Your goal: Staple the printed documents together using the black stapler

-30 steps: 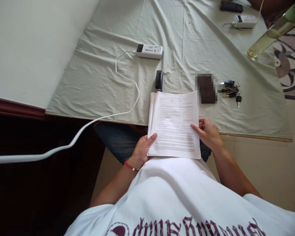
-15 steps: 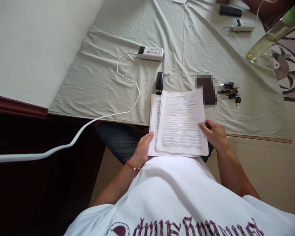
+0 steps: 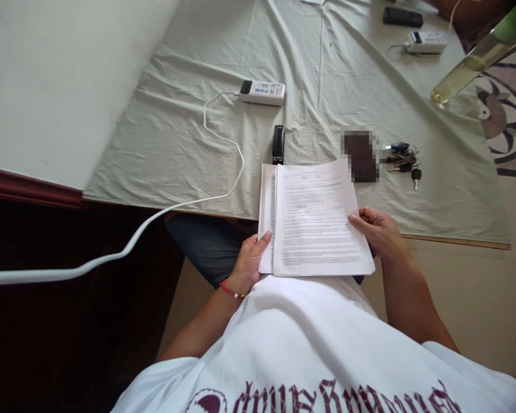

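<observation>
My left hand (image 3: 253, 256) grips the left edge of a stack of printed papers (image 3: 266, 218), its thumb lying on top. Over that stack rests an upper printed sheet (image 3: 318, 223), shifted to the right so a strip of the lower pages shows. My right hand (image 3: 378, 232) pinches the right edge of the upper sheet between thumb and fingers. Whether it is one sheet or several I cannot tell. Just beyond the top of the papers stands a black stapler (image 3: 278, 144) on the cloth.
A green cloth (image 3: 176, 143) covers the table. A white power strip (image 3: 262, 92) trails a white cable (image 3: 155, 221) leftward. A blurred brown object (image 3: 361, 158) and a bunch of keys (image 3: 404, 160) lie right. Farther off are another white device (image 3: 425, 43), a black case (image 3: 403, 17) and a glass tube (image 3: 464, 74).
The upper sheet has turned slightly and its lower right corner has moved right and down. My right hand has moved a little to the right; the left keeps its hold.
</observation>
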The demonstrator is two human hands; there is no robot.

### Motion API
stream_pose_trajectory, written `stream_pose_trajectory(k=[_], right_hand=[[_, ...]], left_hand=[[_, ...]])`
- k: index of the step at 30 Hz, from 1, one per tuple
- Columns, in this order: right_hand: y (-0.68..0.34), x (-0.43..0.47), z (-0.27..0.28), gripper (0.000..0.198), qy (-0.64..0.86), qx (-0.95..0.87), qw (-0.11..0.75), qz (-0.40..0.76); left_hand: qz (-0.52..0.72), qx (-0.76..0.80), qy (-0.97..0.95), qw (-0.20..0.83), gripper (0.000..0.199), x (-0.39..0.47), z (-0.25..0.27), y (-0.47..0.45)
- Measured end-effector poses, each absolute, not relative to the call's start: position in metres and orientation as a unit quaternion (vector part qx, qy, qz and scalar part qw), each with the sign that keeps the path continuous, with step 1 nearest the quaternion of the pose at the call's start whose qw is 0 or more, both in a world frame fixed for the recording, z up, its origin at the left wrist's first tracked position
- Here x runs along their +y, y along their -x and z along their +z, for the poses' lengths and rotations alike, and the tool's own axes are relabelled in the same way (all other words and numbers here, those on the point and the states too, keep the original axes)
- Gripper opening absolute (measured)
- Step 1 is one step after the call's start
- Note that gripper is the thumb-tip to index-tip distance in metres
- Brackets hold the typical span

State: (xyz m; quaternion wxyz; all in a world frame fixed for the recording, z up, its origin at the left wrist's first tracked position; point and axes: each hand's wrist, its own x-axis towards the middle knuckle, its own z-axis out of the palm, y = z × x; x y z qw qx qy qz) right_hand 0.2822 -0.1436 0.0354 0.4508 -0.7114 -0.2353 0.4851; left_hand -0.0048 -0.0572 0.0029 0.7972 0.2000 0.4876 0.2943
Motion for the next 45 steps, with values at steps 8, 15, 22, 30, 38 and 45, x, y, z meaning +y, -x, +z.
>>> stream_pose_trajectory(k=[8, 15, 22, 30, 38, 45], right_hand=[[-0.282, -0.136, 0.021, 0.038, 0.771, -0.356, 0.38, 0.366], [-0.29, -0.147, 0.03, 0.041, 0.837, -0.448, 0.152, 0.275], [-0.279, -0.152, 0.031, 0.039, 0.814, -0.479, 0.138, 0.298], [-0.276, -0.143, 0.036, 0.032, 0.805, -0.438, 0.228, 0.329], [-0.277, -0.14, 0.03, 0.035, 0.809, -0.371, 0.289, 0.353], [-0.275, -0.136, 0.029, 0.034, 0.799, -0.412, 0.26, 0.352]], left_hand=[[0.29, 0.511, -0.215, 0.78, 0.054, -0.055, 0.0, 0.009], [0.292, 0.503, -0.191, 0.791, 0.051, -0.055, -0.003, 0.009], [0.316, 0.518, -0.174, 0.776, 0.033, -0.053, -0.006, 0.006], [0.353, 0.519, -0.168, 0.76, 0.03, -0.054, -0.002, 0.004], [0.394, 0.543, -0.14, 0.728, 0.024, -0.05, -0.005, 0.005], [0.342, 0.499, -0.18, 0.776, 0.041, -0.051, -0.003, 0.005]])
